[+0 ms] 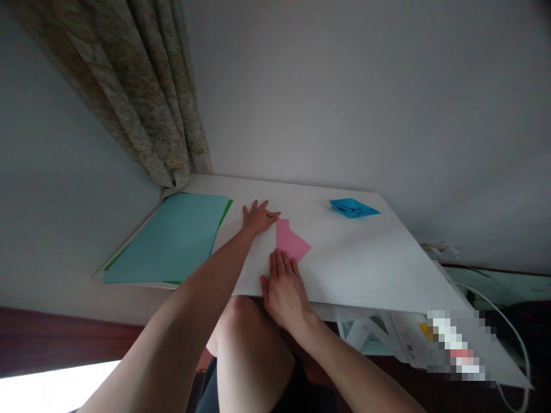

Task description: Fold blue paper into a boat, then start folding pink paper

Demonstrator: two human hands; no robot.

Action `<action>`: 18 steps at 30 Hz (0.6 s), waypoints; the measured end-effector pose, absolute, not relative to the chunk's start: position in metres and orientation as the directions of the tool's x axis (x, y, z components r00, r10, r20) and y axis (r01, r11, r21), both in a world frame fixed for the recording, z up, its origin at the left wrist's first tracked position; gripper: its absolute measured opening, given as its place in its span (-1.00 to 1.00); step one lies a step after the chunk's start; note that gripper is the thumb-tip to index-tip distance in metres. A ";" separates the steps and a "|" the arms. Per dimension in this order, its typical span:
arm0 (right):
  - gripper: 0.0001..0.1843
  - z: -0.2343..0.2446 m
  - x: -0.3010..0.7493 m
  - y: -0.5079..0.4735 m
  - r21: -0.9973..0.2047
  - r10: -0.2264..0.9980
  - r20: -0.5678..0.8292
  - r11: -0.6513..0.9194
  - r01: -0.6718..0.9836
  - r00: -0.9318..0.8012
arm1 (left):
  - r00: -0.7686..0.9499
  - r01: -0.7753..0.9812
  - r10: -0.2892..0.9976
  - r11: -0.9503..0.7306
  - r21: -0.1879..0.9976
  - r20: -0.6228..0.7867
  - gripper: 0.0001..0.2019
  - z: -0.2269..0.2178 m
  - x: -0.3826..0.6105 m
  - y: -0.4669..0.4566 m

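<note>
Pink paper (291, 241) under flat, spread fingers of left hand (258, 218) and right hand (284, 289).

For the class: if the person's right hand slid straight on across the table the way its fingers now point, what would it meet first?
The right hand points up the white table; its fingertips already rest at the folded pink paper sheet, so that comes first.

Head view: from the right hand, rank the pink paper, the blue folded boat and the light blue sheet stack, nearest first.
1. Pink paper: under the fingertips of the right hand, at the table's middle.
2. Light blue sheet stack: off to the left, past the left hand.
3. Blue folded boat: far right, near the wall.
</note>
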State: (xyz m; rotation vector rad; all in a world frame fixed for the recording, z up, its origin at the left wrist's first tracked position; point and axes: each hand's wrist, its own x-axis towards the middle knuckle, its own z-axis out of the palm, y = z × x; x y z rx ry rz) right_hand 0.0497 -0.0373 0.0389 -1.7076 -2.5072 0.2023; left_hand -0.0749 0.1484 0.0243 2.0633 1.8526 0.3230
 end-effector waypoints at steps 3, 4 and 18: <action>-0.36 0.039 0.055 -0.061 -0.204 0.928 0.023 0.368 0.907 -0.372 | 0.121 0.911 0.991 -0.085 0.402 -0.063 -0.60 0.025 -0.075 0.147; -0.36 0.039 0.057 -0.068 -0.215 0.925 0.026 0.376 0.901 -0.380 | 0.118 0.912 0.991 -0.083 0.402 -0.063 -0.60 0.025 -0.075 0.147; -0.75 0.037 0.116 -0.050 -0.547 0.842 0.430 0.530 0.648 -0.325 | 0.042 0.872 0.995 -0.080 0.484 0.088 -0.70 0.016 -0.074 0.148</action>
